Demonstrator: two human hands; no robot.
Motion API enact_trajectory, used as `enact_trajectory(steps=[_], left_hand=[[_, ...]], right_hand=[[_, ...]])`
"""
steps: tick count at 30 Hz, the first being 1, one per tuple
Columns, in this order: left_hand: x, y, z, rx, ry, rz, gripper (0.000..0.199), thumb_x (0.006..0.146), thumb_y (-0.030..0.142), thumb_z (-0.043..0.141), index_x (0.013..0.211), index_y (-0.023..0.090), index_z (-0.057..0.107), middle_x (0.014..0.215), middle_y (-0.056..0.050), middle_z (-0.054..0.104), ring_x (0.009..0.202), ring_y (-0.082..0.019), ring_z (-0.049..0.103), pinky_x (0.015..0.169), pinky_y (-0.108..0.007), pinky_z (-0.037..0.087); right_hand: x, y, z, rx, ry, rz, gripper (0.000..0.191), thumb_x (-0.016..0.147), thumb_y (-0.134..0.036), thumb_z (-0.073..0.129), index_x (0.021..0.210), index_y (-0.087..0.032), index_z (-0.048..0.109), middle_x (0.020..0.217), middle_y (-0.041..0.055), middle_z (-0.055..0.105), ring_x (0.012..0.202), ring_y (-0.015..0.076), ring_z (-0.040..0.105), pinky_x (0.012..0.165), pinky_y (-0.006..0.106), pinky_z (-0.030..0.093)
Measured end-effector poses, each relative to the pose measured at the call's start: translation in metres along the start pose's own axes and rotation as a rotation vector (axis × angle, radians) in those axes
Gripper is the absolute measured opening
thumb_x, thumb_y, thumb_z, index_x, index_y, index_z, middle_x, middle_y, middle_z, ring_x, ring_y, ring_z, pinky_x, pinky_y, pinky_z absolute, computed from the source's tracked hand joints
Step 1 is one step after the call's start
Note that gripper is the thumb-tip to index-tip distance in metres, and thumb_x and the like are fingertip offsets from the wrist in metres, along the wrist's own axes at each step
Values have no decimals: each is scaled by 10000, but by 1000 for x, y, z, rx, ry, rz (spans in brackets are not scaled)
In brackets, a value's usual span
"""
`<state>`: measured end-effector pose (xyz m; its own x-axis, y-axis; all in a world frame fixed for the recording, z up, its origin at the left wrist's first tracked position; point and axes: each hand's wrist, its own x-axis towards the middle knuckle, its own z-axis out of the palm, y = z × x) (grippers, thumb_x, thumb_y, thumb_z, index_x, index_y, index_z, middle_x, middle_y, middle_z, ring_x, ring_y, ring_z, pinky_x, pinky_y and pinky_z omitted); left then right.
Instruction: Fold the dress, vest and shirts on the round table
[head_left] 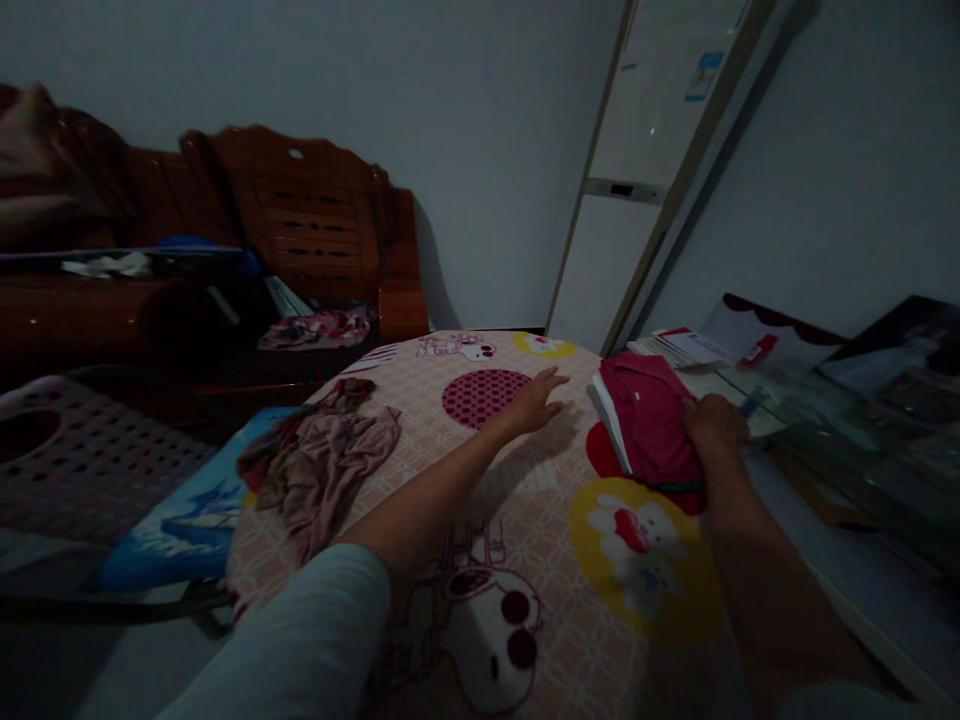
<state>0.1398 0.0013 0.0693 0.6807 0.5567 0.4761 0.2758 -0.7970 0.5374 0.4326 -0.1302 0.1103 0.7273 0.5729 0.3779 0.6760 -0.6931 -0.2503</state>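
A stack of folded clothes rests on the right side of the round table, with a dark red folded shirt (649,415) on top and a white and grey edge (611,425) showing beneath. My right hand (716,425) is at the stack's right edge, fingers curled on the red shirt; the fingertips are partly hidden. My left hand (536,402) hovers over the tablecloth (570,440), fingers apart, holding nothing. It is to the left of the stack and not touching it. A crumpled pinkish-brown garment (337,455) lies on the table's left side.
A glass-topped counter (825,420) with papers (686,348) borders the table on the right. To the left are a blue cushion (187,515), a perforated plastic chair (112,460) and a wooden sofa (315,220). A tall white cabinet unit (611,250) stands behind.
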Motion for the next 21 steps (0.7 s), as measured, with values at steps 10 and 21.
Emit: enact_trajectory(steps=[10, 21], left_hand=[[-85, -65, -66, 309, -5, -538, 320, 831, 164, 614, 1145, 130, 670, 1250, -145, 668, 1202, -288, 604, 1048, -388, 463], [-139, -81, -142, 629, -94, -843, 384, 789, 177, 606, 1166, 145, 669, 1235, -153, 672, 1167, -275, 624, 976, -329, 474]], right_hand=[[-101, -123, 37, 244, -175, -613, 356, 958, -260, 454, 1233, -114, 627, 1172, 196, 672, 1102, 293, 615, 979, 395, 447], [-147, -144, 119, 310, -258, -861, 353, 951, -278, 474, 1217, -144, 665, 1299, 183, 625, 1214, 305, 549, 1056, 452, 413]])
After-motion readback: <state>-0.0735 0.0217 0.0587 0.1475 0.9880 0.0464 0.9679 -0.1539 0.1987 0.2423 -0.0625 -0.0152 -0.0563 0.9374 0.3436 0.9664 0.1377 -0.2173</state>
